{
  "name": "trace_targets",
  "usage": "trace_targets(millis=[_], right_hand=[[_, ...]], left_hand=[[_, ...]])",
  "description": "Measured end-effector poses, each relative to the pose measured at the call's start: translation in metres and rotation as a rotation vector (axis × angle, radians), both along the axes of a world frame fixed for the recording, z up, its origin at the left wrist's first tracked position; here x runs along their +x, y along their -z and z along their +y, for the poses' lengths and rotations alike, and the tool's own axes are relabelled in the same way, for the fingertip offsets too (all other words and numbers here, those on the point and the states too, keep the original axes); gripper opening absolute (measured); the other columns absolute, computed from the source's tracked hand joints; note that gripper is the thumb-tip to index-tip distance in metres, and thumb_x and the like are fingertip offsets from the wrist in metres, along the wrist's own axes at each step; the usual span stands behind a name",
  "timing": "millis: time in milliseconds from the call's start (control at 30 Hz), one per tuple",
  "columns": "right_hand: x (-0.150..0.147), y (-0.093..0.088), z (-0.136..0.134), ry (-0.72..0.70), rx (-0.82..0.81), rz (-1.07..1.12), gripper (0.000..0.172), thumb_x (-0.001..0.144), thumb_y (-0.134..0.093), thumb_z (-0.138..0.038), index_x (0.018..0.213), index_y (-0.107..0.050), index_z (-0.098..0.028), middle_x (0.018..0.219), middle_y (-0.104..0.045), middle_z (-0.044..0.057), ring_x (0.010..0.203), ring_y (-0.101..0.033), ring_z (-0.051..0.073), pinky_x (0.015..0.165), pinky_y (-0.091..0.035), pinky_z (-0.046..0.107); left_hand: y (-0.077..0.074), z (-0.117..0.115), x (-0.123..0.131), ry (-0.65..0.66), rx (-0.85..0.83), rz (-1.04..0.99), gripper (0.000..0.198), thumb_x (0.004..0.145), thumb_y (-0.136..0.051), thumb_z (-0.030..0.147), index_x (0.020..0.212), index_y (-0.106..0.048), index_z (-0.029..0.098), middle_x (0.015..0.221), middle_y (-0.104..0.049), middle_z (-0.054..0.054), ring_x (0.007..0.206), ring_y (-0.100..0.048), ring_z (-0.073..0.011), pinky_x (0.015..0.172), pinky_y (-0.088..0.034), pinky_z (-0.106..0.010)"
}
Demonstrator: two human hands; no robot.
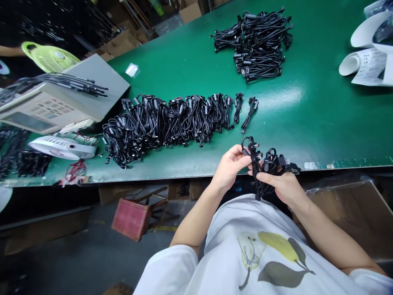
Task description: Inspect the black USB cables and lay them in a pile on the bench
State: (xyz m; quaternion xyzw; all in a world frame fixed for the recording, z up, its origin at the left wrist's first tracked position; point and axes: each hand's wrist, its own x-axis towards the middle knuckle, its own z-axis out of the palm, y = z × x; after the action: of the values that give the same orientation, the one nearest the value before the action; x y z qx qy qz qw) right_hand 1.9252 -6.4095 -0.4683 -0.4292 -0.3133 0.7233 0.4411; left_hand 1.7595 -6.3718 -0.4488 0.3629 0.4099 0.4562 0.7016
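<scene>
Where the right hand (281,184) grips cables (262,166), open green bench (322,119) begins.

Green-surfaced desk (310,123) runs diagonally across the view; a patch of reflected light (276,96) shows on its surface. Beyond the far edge, cardboard boxes (118,43) lie on the floor, with dark racking (61,24) at upper left. Below the near edge, a wooden stool with a red top (130,219) stands on a grey floor (76,262). A cardboard box under clear plastic sheeting (346,213) sits just beside the near edge, at right.
</scene>
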Motion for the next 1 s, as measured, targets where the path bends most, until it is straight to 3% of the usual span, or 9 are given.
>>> trace_targets(millis=[167, 367, 633, 833, 1000], right_hand=[[-0.006, -0.003, -0.006, -0.039, -0.019, 0.007, 0.026, 0.071, -0.087, -0.033, 0.095, -0.080, -0.027, 0.104, -0.077, 0.003, 0.097, -0.072, 0.023, 0.096, -0.056, 0.037], [-0.013, -0.004, -0.006, -0.048, -0.112, 0.032, 0.027, 0.064, -0.091, -0.031, 0.088, -0.080, -0.025, 0.094, -0.078, 0.002, 0.088, -0.072, 0.020, 0.087, -0.056, 0.031], [-0.012, -0.007, -0.007, -0.104, -0.127, 0.068, 0.025, 0.068, -0.090, -0.029, 0.090, -0.079, -0.026, 0.093, -0.078, 0.000, 0.085, -0.072, 0.017, 0.084, -0.056, 0.028], [-0.013, -0.007, -0.007, -0.093, -0.144, 0.009, 0.027, 0.066, -0.090, -0.029, 0.090, -0.080, -0.025, 0.095, -0.078, 0.002, 0.090, -0.073, 0.022, 0.090, -0.056, 0.036], [-0.014, -0.004, -0.011, -0.101, -0.174, -0.015, 0.029, 0.064, -0.091, -0.030, 0.090, -0.079, -0.023, 0.095, -0.078, 0.004, 0.092, -0.072, 0.024, 0.092, -0.055, 0.038]], left_hand=[[-0.001, -0.014, -0.010, -0.114, -0.031, 0.012, 0.031, 0.076, -0.082, 0.034, 0.092, -0.063, 0.016, 0.075, -0.061, 0.002, 0.062, -0.058, -0.0072, 0.064, -0.049, -0.020], [-0.002, -0.014, -0.019, -0.212, 0.008, -0.046, 0.034, 0.077, -0.081, 0.030, 0.103, -0.063, 0.017, 0.080, -0.062, 0.001, 0.066, -0.058, -0.0067, 0.067, -0.049, -0.018], [-0.008, -0.014, -0.025, -0.134, 0.044, -0.018, 0.032, 0.078, -0.080, 0.032, 0.102, -0.062, 0.019, 0.087, -0.066, -0.001, 0.074, -0.058, -0.0090, 0.071, -0.048, -0.020], [-0.008, -0.012, -0.019, -0.259, 0.006, -0.043, 0.030, 0.080, -0.077, 0.031, 0.104, -0.062, 0.020, 0.096, -0.066, -0.003, 0.082, -0.059, -0.0109, 0.074, -0.048, -0.020], [-0.010, -0.014, -0.015, -0.229, 0.002, -0.067, 0.028, 0.085, -0.073, 0.036, 0.107, -0.062, 0.023, 0.103, -0.063, -0.002, 0.091, -0.061, -0.0114, 0.086, -0.050, -0.022]])
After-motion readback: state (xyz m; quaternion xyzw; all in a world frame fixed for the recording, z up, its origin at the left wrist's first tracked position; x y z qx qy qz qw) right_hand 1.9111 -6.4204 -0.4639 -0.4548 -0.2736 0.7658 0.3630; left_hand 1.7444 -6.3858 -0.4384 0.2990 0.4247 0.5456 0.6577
